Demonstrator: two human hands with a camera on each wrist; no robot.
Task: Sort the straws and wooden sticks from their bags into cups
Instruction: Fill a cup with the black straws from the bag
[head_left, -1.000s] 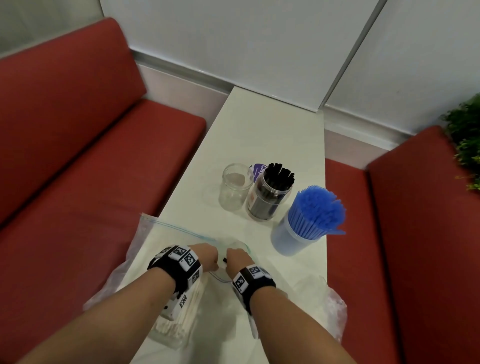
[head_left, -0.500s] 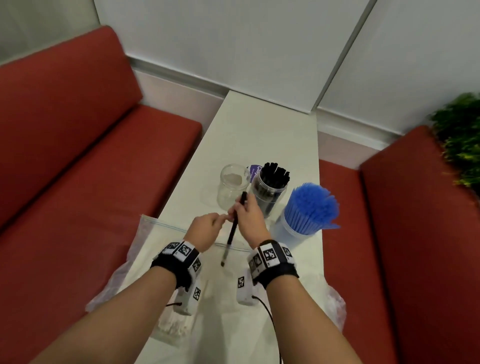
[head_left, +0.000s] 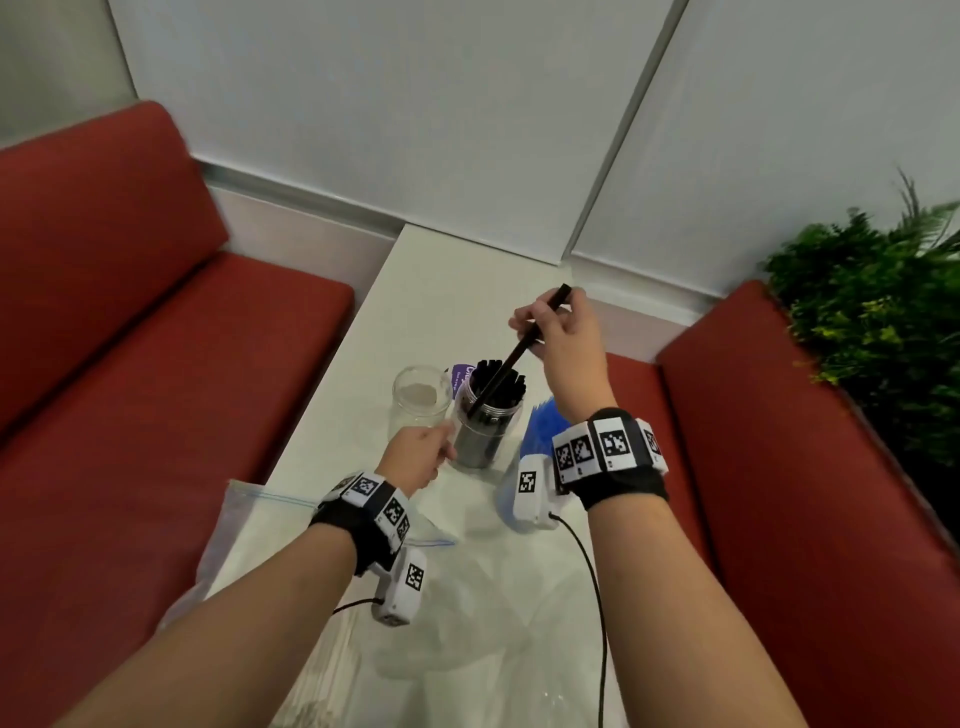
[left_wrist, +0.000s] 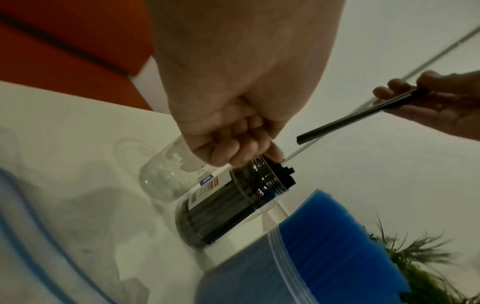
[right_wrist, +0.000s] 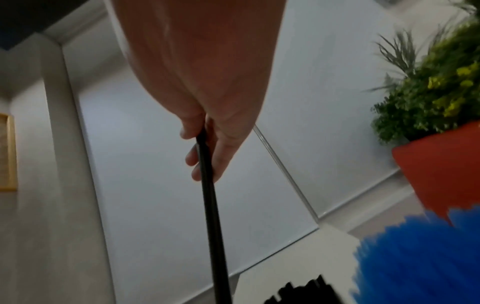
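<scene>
My right hand (head_left: 540, 327) pinches a single black straw (head_left: 511, 358) near its top, raised above the table. In the left wrist view the straw's (left_wrist: 350, 117) lower end hangs in the air just above a clear jar packed with black straws (left_wrist: 223, 207). That jar (head_left: 488, 431) stands mid-table. An empty clear cup (head_left: 418, 410) stands to its left. A cup of blue straws (head_left: 537, 423) to its right is mostly hidden by my right wrist. My left hand (head_left: 436, 447), fingers curled with nothing seen in them, sits beside the jar's left side.
Clear zip bags (head_left: 467, 597) lie crumpled on the near end of the white table (head_left: 447, 291), under my forearms. A purple card (head_left: 462, 371) sits behind the jar. Red benches (head_left: 156, 395) flank the table, and a green plant (head_left: 872, 312) rises at the right.
My right hand has lifted the black straw from the bag up and forward, to above the black-straw jar. My left hand let go near the bag and moved up beside the jar.
</scene>
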